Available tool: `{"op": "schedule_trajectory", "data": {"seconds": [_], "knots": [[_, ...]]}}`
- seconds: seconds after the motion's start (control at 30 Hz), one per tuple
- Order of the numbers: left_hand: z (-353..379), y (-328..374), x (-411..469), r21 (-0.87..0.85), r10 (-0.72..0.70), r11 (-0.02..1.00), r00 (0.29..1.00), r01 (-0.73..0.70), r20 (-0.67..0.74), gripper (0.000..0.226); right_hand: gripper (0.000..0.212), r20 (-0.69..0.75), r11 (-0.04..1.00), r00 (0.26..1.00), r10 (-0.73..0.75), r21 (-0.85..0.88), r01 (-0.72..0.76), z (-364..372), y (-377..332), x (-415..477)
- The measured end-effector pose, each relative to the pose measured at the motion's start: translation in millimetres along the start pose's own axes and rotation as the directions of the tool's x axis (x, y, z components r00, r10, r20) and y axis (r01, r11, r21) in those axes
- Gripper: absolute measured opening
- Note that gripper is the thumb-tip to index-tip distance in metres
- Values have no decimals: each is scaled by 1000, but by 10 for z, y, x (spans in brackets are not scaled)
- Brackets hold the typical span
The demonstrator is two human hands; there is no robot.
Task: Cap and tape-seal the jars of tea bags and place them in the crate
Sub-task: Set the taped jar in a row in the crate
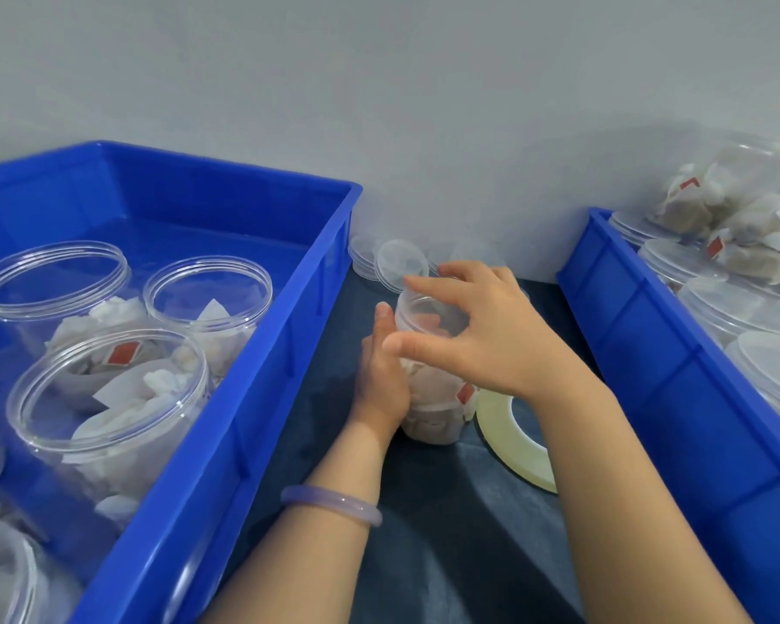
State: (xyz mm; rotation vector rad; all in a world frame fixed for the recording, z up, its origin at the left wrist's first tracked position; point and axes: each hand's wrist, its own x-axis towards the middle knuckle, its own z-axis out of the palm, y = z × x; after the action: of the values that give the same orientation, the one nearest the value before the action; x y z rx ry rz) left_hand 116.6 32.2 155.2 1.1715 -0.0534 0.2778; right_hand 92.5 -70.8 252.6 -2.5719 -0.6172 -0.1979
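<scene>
We see two blue plastic crates: left crate [262, 389], right crate [649, 353]. Between them on the dark surface [446, 533]: one flat pale tape roll [507, 436] and one clear plastic tea-bag jar [428, 425], upright, mouth up. Our left hand [381, 376] wraps its side; our right hand [482, 326] grips its clear lid [428, 308].

Both crates, left [253, 353] and right [676, 380], are bright blue; the worktop [460, 533] dark blue-grey; the bangle [332, 504] pale lilac; the tape roll [509, 439] cream.
</scene>
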Motion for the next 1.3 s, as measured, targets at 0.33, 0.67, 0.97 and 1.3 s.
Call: {"op": "schedule_trajectory", "data": {"seconds": [0.33,0.67,0.97,1.3], "knots": [[27,55,-18,15,-43,999,997,43,63,71,46,-66,944,998,6,329,17,-188,100,19],[23,70,-8,-49,-22,999,1000,23,21,72,57,38,987,994,-101,128,95,-42,72,55],[1,-22,-45,73,61,996,997,-58,-37,60,59,134,976,982,-135,186,109,-96,124,111],[47,40,-86,288,79,956,996,-62,-50,50,69,5,972,1000,31,-232,-29,92,-83,21]]}}
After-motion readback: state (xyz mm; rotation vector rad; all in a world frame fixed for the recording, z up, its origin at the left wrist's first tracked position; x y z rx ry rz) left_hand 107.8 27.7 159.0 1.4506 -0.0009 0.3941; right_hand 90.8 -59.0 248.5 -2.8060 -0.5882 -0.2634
